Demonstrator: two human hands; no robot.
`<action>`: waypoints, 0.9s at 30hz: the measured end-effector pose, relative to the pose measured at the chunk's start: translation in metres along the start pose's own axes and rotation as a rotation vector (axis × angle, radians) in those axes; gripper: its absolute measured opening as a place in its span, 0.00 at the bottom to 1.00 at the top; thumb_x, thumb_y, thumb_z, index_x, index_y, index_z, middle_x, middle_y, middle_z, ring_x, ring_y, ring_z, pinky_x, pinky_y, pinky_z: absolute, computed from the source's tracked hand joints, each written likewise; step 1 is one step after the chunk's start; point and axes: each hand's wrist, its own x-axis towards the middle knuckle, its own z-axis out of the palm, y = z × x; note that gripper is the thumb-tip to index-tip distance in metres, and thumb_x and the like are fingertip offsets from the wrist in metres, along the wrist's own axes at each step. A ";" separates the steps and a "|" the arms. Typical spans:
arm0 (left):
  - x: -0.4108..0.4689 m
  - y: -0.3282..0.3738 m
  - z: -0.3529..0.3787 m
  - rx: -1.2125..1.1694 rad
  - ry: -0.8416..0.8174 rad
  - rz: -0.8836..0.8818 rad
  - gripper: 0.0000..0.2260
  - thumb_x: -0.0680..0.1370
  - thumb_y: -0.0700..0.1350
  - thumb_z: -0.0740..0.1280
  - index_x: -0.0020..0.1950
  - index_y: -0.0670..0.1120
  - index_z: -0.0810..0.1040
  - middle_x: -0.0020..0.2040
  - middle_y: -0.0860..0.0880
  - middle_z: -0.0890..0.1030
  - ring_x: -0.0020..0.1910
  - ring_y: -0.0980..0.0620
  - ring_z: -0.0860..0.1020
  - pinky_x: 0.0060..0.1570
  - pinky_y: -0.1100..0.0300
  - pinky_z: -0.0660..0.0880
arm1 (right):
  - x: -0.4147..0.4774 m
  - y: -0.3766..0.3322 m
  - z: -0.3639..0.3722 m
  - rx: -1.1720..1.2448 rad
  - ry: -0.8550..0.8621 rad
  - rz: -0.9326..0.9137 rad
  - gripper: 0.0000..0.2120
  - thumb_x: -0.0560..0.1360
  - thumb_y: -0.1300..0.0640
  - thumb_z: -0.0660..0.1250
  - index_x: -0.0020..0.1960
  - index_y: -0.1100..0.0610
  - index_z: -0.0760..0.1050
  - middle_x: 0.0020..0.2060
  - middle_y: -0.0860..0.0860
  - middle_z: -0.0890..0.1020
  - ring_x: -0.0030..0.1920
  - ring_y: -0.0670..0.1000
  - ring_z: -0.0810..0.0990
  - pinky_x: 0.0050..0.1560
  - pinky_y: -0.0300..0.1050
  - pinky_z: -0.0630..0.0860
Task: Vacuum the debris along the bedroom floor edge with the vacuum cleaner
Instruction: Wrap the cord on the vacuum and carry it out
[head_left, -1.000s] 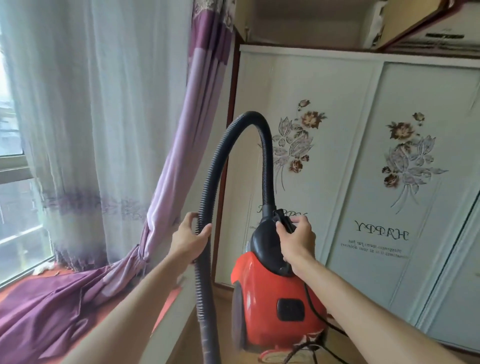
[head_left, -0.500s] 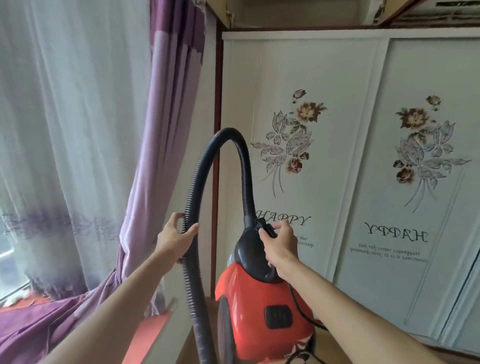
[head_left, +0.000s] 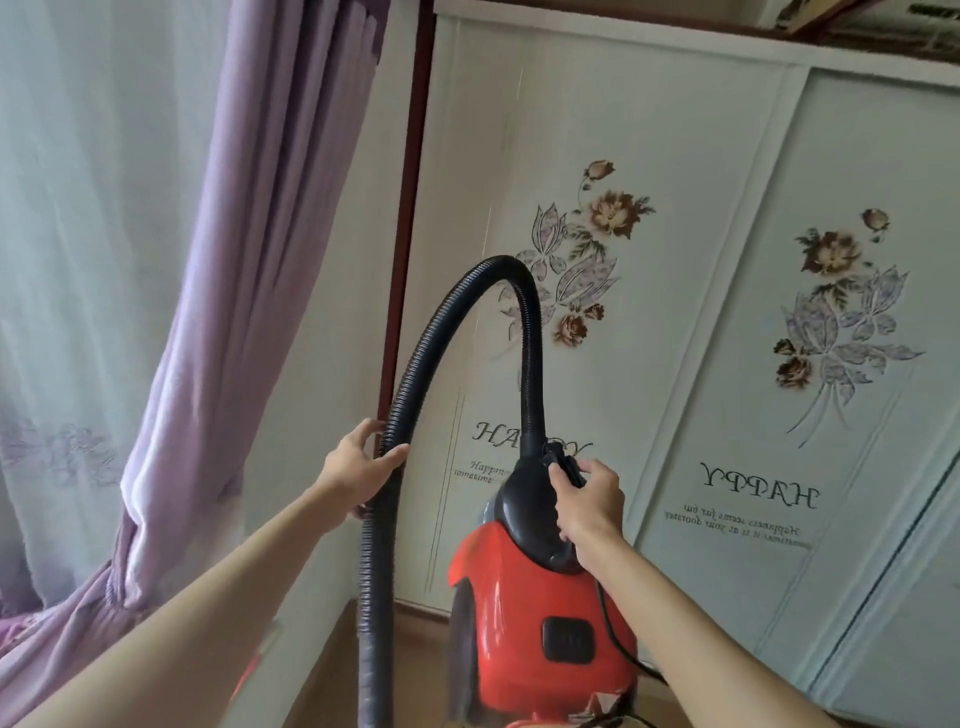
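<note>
Before white floral wardrobe doors (head_left: 701, 156): my right hand (head_left: 589, 501) grips the top handle of the red canister vacuum cleaner (head_left: 519, 597); my left hand (head_left: 356, 470) wraps its fingers round the black ribbed hose (head_left: 410, 374). Best handling, I judge: body kept level, hose unkinked.

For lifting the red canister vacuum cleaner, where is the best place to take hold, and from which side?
Grip the black moulded handle atop the red canister vacuum cleaner, coming from above and behind: it stands proud of the smooth rounded body, and the right hand curls round it there.
</note>
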 end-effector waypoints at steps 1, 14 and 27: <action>0.014 0.003 0.004 -0.007 -0.028 0.015 0.22 0.80 0.54 0.68 0.73 0.55 0.67 0.60 0.43 0.77 0.45 0.44 0.83 0.31 0.48 0.83 | 0.009 0.002 0.000 -0.004 0.027 0.015 0.10 0.78 0.53 0.68 0.41 0.47 0.69 0.33 0.55 0.77 0.26 0.53 0.74 0.24 0.42 0.70; 0.178 0.063 0.104 -0.114 -0.305 0.228 0.18 0.80 0.52 0.69 0.69 0.52 0.71 0.47 0.39 0.83 0.37 0.43 0.82 0.28 0.60 0.75 | 0.110 -0.002 -0.036 -0.030 0.436 0.078 0.07 0.76 0.50 0.69 0.44 0.46 0.72 0.39 0.46 0.79 0.36 0.54 0.78 0.39 0.54 0.79; 0.224 0.137 0.250 -0.132 -0.579 0.352 0.13 0.80 0.54 0.67 0.62 0.58 0.68 0.50 0.41 0.82 0.42 0.46 0.81 0.31 0.57 0.77 | 0.178 0.040 -0.100 -0.062 0.774 0.131 0.06 0.75 0.50 0.72 0.46 0.48 0.74 0.41 0.45 0.80 0.41 0.55 0.82 0.41 0.61 0.82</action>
